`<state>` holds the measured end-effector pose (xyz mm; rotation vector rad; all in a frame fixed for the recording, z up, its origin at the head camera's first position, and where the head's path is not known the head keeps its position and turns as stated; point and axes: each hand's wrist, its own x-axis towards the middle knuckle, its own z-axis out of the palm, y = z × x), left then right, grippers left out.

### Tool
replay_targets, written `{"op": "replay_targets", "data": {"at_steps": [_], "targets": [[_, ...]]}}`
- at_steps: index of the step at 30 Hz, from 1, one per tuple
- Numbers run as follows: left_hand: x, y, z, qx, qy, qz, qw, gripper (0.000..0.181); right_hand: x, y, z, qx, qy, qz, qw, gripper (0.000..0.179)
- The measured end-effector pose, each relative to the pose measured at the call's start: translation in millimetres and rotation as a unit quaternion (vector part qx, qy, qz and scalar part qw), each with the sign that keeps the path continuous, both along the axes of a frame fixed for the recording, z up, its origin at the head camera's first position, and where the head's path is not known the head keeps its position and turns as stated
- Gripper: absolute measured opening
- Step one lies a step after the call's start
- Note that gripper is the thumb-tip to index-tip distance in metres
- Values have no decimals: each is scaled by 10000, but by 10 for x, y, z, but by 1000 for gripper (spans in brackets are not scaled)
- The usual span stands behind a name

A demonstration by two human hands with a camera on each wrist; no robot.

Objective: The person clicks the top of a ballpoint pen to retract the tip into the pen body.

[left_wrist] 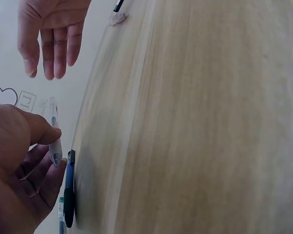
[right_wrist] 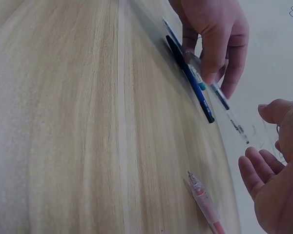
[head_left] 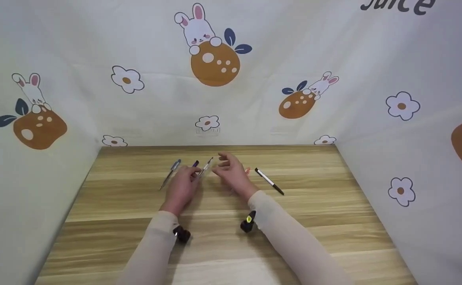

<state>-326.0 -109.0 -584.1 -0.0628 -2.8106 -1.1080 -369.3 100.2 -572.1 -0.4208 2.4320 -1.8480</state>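
One clear pen [head_left: 206, 166] was pinched in the left hand [head_left: 180, 188] above the table [head_left: 334, 198]; the right hand [head_left: 233, 174], fingers extended, was held empty near the pen's free end. Step was judged a hand-to-hand pass, next calling for a right-hand pinch.

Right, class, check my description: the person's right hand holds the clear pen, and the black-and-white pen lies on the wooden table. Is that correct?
Not quite: the left hand holds the clear pen, as the left wrist view shows; the right hand is apart from it. The black-and-white pen does lie on the wooden table, as you said.
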Motion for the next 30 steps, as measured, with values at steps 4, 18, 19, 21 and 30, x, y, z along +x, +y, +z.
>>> {"op": "replay_targets", "data": {"at_steps": [4,18,19,21,30], "targets": [[-4,9,-9,-194,-62,-64,9998,28,6,5,15,30,115,-47,9999,62],[-50,48,-40,-412,-114,-201,9989,23,22,43,43,31,203,-102,9997,62],[-51,49,-39,-405,-128,-192,9989,23,24,47,42,31,205,-95,9997,61],[-54,50,-37,-433,-171,-164,9988,24,27,54,42,30,205,-90,9997,61],[-55,82,-27,-552,-402,94,9976,25,49,83,26,37,146,-66,9999,61]]}}
